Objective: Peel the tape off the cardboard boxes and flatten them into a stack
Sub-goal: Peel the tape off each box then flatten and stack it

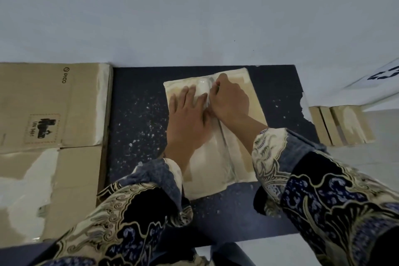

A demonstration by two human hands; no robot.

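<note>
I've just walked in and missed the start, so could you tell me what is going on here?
A person is working on a small taped cardboard box lying on a dark mat. The left hand presses flat on the box, while the right hand, fingers curled, works at the clear tape running down the box's middle seam. The tape is still largely on. Larger flattened cardboard lies to the left, and a few smaller pieces lie to the right.

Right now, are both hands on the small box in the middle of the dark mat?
Yes: the left hand lies flat on the small box, and the right hand grips its center seam.
</note>
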